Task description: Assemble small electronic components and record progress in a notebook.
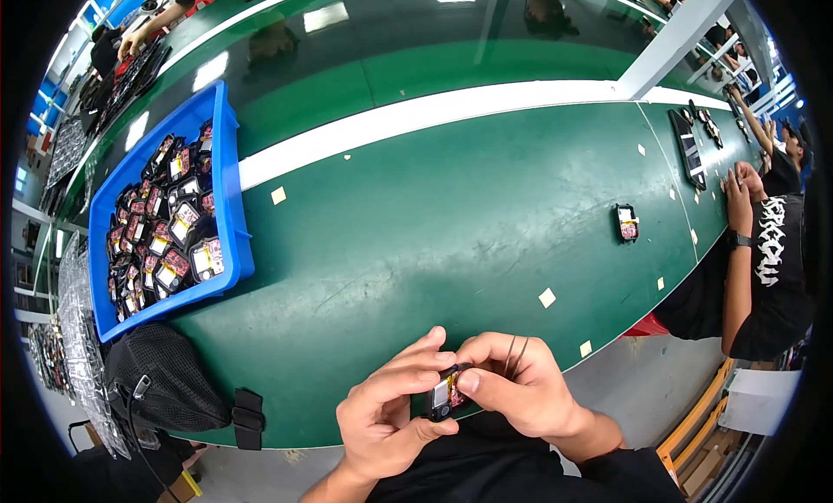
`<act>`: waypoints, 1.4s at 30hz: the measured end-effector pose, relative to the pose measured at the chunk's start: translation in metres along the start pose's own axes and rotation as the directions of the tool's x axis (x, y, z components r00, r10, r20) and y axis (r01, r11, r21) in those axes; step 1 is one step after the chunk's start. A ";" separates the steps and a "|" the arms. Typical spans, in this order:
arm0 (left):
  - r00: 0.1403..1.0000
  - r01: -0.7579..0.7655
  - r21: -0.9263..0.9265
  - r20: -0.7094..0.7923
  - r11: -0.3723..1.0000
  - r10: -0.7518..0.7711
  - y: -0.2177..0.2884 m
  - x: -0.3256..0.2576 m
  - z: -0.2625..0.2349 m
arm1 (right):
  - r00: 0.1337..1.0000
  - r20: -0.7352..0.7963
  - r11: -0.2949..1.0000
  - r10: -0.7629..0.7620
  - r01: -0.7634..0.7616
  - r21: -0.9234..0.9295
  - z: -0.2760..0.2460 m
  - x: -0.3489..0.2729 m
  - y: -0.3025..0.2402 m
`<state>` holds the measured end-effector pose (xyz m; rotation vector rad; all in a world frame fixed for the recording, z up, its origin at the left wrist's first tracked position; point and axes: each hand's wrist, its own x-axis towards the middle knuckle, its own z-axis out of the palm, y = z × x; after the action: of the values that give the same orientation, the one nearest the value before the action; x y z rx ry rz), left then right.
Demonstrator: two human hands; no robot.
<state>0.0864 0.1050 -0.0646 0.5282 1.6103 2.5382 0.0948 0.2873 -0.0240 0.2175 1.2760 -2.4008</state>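
Close to the table's near edge, my left hand is closed around the side of a small electronic module. The module has a black case, a light rectangular part, a red circuit board and a bit of yellow. My right hand pinches its upper right edge between thumb and forefinger; the fingers hide part of the board. Two thin dark bands circle a finger of my right hand. A similar module lies alone on the green table, to the far right.
A blue bin full of similar modules stands at the left. Nearer me lies a black mesh bag with a strap. Paper squares, such as one sticker, dot the table. At right a co-worker's hands work near a black tray.
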 end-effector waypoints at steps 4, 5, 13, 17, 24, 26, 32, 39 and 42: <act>1.000 -0.024 -0.005 0.007 1.000 0.024 -0.001 0.001 0.000 | 0.999 0.035 1.000 0.012 -0.012 -0.009 -0.003 0.001 -0.002; 1.000 -0.026 -0.004 0.009 1.000 0.026 0.000 0.000 0.001 | 0.999 0.049 1.000 0.014 -0.012 -0.028 -0.003 0.001 -0.002; 0.942 -0.081 0.228 -0.300 0.970 0.149 0.039 0.016 -0.028 | 0.804 -0.087 0.332 -0.589 0.143 -0.932 -0.023 -0.006 -0.023; 0.848 -0.208 0.692 -0.224 0.691 0.480 0.071 0.048 -0.070 | 0.515 -0.134 -0.046 -0.847 -0.322 -0.946 -0.064 -0.002 -0.042; 0.764 0.342 0.902 -0.429 0.261 0.482 0.101 0.082 -0.111 | 0.468 -0.261 0.030 -0.845 -0.445 -0.895 -0.085 -0.002 -0.055; 0.739 0.344 0.926 -0.371 0.157 0.563 0.101 0.080 -0.107 | 0.478 -0.299 0.110 -0.826 -0.382 -0.917 -0.079 0.001 -0.054; 0.779 0.110 0.992 -0.125 0.063 0.615 0.087 0.065 -0.077 | 0.538 -0.177 0.110 -0.824 -0.154 -0.982 -0.101 -0.004 -0.057; 0.988 0.155 0.103 -0.034 0.983 -0.152 0.039 0.020 -0.013 | 0.743 0.097 0.236 -0.662 0.330 -0.914 -0.050 -0.003 -0.030; 0.952 0.306 -0.156 0.048 0.939 -0.302 0.025 0.009 0.004 | 0.692 0.298 0.227 -0.658 0.559 -0.797 -0.033 0.004 -0.021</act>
<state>0.0817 0.0998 -0.0388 0.2664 1.3415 2.3909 0.0805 0.3235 -0.0277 -0.6075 2.8640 -1.8497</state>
